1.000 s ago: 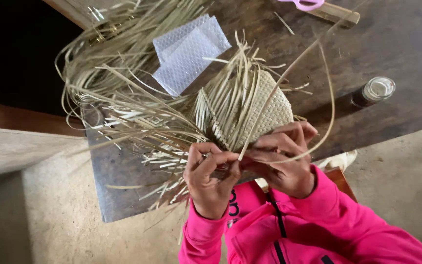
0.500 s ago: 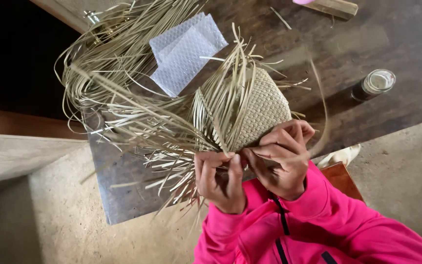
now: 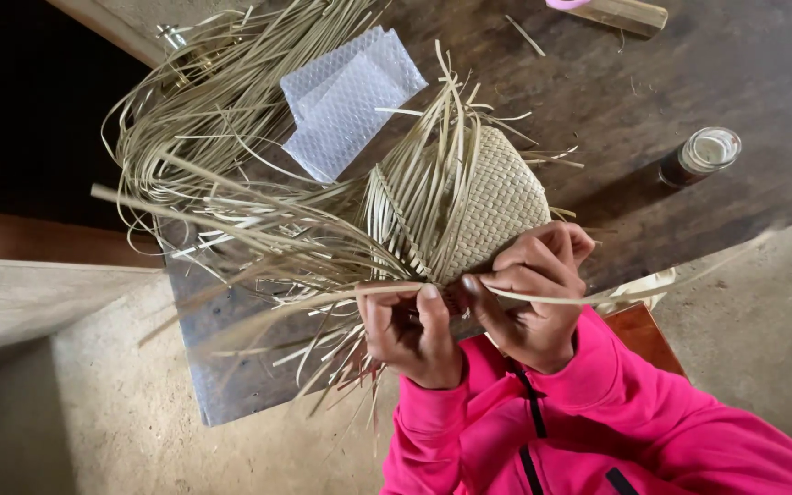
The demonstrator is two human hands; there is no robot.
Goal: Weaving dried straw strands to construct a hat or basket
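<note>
A half-woven straw piece (image 3: 497,202) lies at the centre of the frame, at the near edge of the dark wooden desk (image 3: 744,64). Its right part is a tight, pale checker weave with a rounded outline; its left part breaks into many loose flat strips (image 3: 231,156) that fan toward the upper left and hang past the desk's edge.

Both hands work at its lower edge. The left hand (image 3: 410,330) is curled, thumb and fingers pinching a long straw strip (image 3: 543,299) that runs across the frame to the right. The right hand (image 3: 533,293) is curled too, its fingers pressed on the weave's rim and on the same strip. Both sleeves are bright pink.

Two pale sheets of bubble wrap (image 3: 350,92) lie in the upper middle, partly under the strips. A small dark jar with a light lid (image 3: 700,156) stands at right, well apart from the weave. A wooden stick (image 3: 625,14) lies at the top edge with something pink on it.

The desk surface is bare around the jar; sandy floor (image 3: 121,412) fills the lower left.
</note>
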